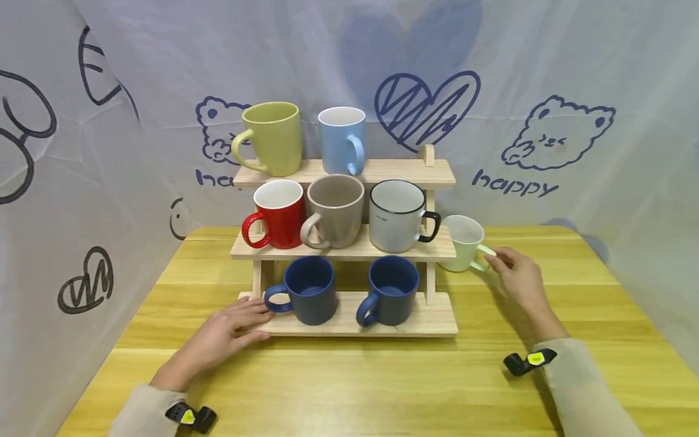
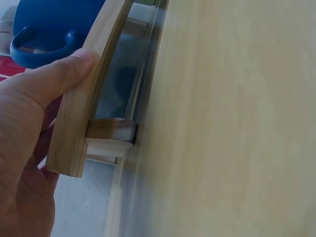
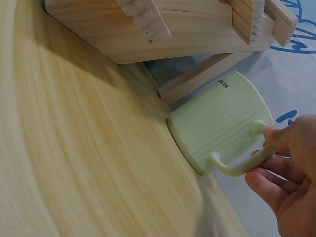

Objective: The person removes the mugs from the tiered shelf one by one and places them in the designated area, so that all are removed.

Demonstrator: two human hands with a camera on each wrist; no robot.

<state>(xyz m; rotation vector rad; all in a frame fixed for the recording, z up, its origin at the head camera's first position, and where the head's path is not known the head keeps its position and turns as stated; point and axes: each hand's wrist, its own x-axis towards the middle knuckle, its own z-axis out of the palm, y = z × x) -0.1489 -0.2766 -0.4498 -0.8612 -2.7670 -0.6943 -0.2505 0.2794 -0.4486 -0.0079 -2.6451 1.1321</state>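
Note:
My right hand (image 1: 519, 279) pinches the handle of a pale green mug (image 3: 222, 123), thumb on one side and fingers on the other. This mug stands upright on the table just right of a three-tier wooden rack (image 1: 349, 331). At the rack's lower left end my left hand (image 1: 224, 331) holds the bottom shelf. In the left wrist view its thumb (image 2: 79, 64) presses the shelf's front edge, with the other fingers partly hidden behind the board. Close to those fingers is the handle of a dark blue mug (image 1: 314, 297); a second dark blue mug (image 1: 390, 294) shares that shelf.
On the middle shelf stand a red mug (image 1: 284, 221), a taupe mug (image 1: 338, 218) and a white mug (image 1: 395, 224) with black rim and handle. The top shelf bears a yellow-green mug (image 1: 275, 142) and a light blue mug (image 1: 340, 142). A printed white curtain (image 1: 546, 54) hangs behind.

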